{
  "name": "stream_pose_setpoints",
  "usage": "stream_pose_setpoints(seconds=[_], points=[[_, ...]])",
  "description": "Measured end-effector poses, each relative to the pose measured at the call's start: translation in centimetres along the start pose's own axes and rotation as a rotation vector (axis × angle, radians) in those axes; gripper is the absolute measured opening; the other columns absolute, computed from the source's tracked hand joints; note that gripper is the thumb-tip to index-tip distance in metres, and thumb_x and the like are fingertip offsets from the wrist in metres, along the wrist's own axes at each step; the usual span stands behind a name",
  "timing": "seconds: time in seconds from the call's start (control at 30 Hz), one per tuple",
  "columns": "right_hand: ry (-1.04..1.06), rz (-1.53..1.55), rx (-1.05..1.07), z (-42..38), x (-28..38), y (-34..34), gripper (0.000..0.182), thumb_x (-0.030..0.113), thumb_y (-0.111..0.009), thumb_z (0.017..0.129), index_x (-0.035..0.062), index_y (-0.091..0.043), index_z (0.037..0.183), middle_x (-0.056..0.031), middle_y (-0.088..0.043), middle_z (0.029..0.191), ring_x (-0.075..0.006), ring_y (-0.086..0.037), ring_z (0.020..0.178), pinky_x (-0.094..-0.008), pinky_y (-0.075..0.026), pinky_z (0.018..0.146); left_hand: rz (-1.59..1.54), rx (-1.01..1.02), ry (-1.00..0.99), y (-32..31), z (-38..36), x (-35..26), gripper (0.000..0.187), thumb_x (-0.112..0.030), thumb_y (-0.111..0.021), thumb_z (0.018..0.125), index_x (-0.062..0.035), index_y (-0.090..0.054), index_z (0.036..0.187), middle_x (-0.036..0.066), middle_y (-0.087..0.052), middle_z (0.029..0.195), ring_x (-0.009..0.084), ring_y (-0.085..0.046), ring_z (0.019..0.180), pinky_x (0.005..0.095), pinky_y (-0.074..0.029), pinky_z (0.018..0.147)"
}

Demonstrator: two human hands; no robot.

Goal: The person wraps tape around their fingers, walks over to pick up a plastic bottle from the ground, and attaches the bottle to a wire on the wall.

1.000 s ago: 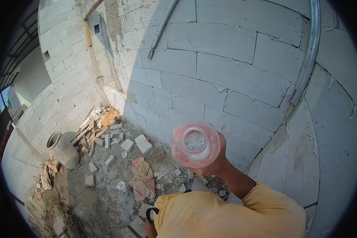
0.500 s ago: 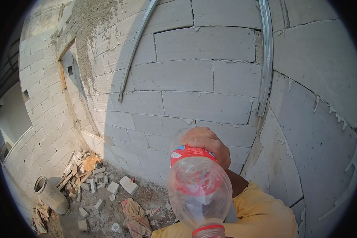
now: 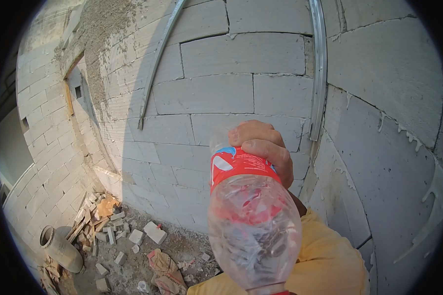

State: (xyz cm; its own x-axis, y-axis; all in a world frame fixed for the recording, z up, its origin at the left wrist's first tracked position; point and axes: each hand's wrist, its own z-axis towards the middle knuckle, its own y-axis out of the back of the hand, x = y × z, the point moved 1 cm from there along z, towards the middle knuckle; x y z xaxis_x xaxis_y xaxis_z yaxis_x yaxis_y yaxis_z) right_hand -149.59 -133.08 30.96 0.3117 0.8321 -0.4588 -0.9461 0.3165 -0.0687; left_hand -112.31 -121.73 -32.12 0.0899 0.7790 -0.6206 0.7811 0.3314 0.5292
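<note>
My right hand (image 3: 267, 147) is wrapped round the base end of a large clear plastic bottle (image 3: 253, 231) with a red label. The bottle is raised close to the camera, its base up and away from me and its neck pointing down toward me at the bottom edge. Thumb and fingers press over the label and the clear end; the far side of the grip is hidden. A yellow sleeve (image 3: 327, 246) runs up to this hand from the lower right. My left hand is out of the picture.
Ahead stands a grey block wall (image 3: 241, 54) with two metal strips, one on the left (image 3: 157, 69) and one on the right (image 3: 319, 69). Rubble (image 3: 103, 221), a sack (image 3: 166, 273) and a tilted drum-like container (image 3: 61, 249) lie on the ground at lower left.
My right hand has lifted the base end of the bottle higher, and the bottle appears larger and nearer. The view has shifted slightly to the right.
</note>
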Motion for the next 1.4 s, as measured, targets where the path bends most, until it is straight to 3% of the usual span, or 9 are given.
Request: stream_pose_setpoints(seconds=[0.37, 1.4], points=[[0.147, -0.045, -0.08, 3.5, -1.8, -0.3, 0.052, 0.017, -0.094, 0.084, 0.0054, -0.061, 0.123, -0.014, -0.071, 0.109, -0.0301, -0.073, 0.098, -0.0463, -0.062, 0.087, 0.023, 0.017, -0.024, -0.2, 0.3, -1.0, 0.05, -0.056, -0.067, 0.101, -0.0093, -0.076, 0.119, 0.007, -0.078, 0.114, 0.0296, -0.074, 0.103, 0.0521, -0.057, 0.092], [0.207, -0.085, -0.157, 6.0, -2.6, -0.7, 0.05, 0.022, -0.094, 0.085, 0.008, -0.062, 0.12, -0.0148, -0.074, 0.11, -0.0295, -0.075, 0.101, -0.0508, -0.059, 0.098, 0.06, 0.047, -0.046, -0.4, 1.0, -2.2, 0.052, -0.055, -0.066, 0.103, -0.0074, -0.074, 0.123, 0.008, -0.076, 0.118, 0.0291, -0.072, 0.107, 0.0499, -0.057, 0.094]])
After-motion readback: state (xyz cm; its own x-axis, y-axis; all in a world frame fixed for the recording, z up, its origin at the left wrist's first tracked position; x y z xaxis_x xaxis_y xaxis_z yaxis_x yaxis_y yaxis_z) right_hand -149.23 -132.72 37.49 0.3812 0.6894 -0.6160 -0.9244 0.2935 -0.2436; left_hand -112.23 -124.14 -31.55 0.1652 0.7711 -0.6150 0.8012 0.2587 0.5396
